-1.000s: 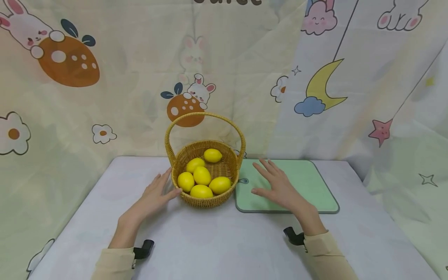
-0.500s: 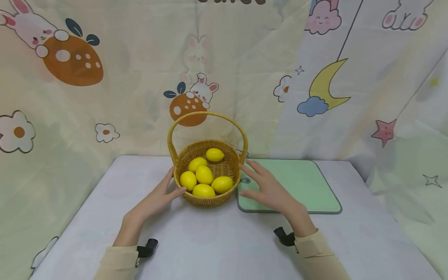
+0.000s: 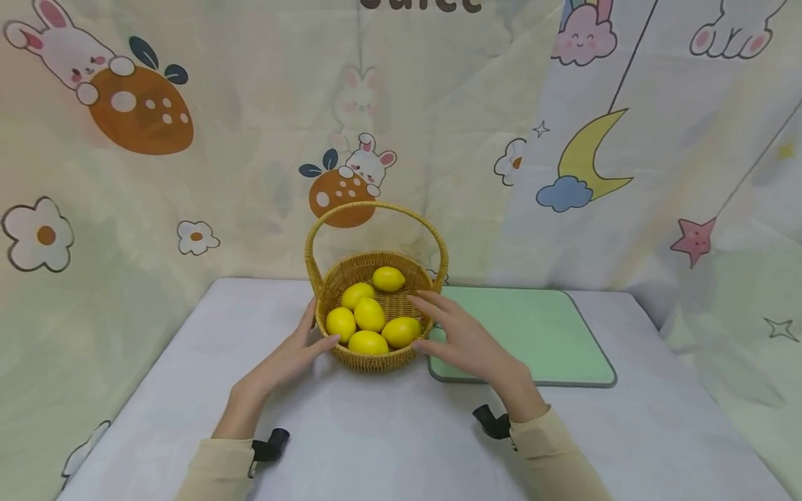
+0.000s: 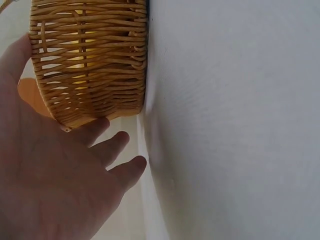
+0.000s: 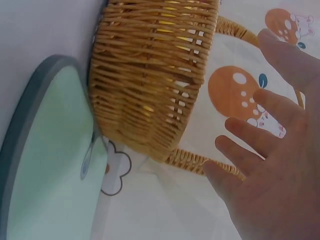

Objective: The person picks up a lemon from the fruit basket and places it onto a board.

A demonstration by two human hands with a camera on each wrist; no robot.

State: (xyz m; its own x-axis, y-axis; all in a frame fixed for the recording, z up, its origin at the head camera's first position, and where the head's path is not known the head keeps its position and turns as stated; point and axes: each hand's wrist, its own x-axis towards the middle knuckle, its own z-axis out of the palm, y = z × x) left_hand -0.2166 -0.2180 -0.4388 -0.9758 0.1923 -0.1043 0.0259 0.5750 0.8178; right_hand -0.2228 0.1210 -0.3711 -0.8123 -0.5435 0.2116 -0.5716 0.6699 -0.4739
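A round wicker basket (image 3: 376,362) with a tall arched handle stands near the back of the table, holding several yellow lemons (image 3: 370,314). My left hand (image 3: 285,363) is at its left side, thumb at the front rim and fingers along the outer wall. In the left wrist view the fingers reach, extended, beside the woven wall (image 4: 95,65). Spread and holding nothing, my right hand (image 3: 470,343) overlaps the right rim in the head view. The right wrist view shows its fingers (image 5: 255,135) apart from the basket wall.
A light green cutting board (image 3: 532,334) with a grey edge lies right of the basket, its left end close to it. The white table (image 3: 376,438) meets a printed cloth backdrop (image 3: 451,174) behind. Each wrist wears a black camera mount (image 3: 271,445).
My right hand has moved left from over the cutting board to the basket's right rim. My left hand stays at the basket's left side. The view has shifted slightly.
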